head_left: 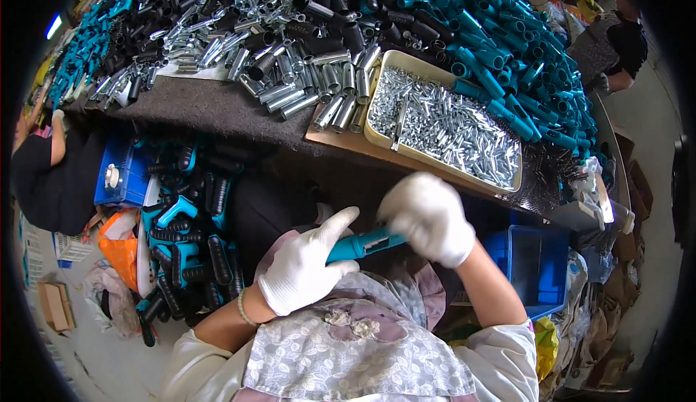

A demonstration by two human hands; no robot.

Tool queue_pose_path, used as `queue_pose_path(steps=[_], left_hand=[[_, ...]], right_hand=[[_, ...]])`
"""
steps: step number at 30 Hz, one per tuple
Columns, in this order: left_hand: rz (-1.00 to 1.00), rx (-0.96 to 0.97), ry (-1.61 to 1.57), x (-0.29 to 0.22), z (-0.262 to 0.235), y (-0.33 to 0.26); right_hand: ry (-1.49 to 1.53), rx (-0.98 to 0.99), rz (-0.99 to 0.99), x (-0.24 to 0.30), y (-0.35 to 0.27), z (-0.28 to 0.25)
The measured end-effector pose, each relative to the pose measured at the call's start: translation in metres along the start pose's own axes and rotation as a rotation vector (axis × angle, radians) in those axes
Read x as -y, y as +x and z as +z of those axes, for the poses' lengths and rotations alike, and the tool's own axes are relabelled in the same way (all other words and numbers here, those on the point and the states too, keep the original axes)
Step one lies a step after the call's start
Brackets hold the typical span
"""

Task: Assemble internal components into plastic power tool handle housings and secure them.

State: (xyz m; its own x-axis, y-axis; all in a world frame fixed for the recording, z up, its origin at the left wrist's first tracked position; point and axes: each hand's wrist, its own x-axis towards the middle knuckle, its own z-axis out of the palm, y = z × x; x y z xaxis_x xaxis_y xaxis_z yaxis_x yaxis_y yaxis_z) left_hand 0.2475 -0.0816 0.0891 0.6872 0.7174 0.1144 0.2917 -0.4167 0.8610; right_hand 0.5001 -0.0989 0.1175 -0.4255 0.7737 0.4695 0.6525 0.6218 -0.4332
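Over my lap, a teal plastic tube-shaped handle lies almost level, with a slot cut in its side. My left hand, in a white knit glove, is closed round its left end with the thumb raised above it. At the other end is my right hand, gloved the same way and smeared by motion. Its fingers are curled beside or over the handle's tip; the blur hides whether they grip it. Just beyond the right hand sits a cream tray of small metal pins and fittings.
On the bench are heaps of metal tubes, black grips and teal handles. Teal-and-black handles are piled at lower left near a blue crate. A blue bin stands right. Other people are at both sides.
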Motion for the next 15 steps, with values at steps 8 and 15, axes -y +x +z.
queue_pose_path(steps=[8, 15], left_hand=[[0.381, -0.061, 0.361, -0.001, -0.010, 0.004], [0.265, -0.142, 0.110, 0.007, -0.008, -0.005]], right_hand=[[-0.562, -0.044, 0.522, -0.069, 0.039, -0.018], [-0.442, -0.131, 0.463, -0.075, 0.030, -0.013]])
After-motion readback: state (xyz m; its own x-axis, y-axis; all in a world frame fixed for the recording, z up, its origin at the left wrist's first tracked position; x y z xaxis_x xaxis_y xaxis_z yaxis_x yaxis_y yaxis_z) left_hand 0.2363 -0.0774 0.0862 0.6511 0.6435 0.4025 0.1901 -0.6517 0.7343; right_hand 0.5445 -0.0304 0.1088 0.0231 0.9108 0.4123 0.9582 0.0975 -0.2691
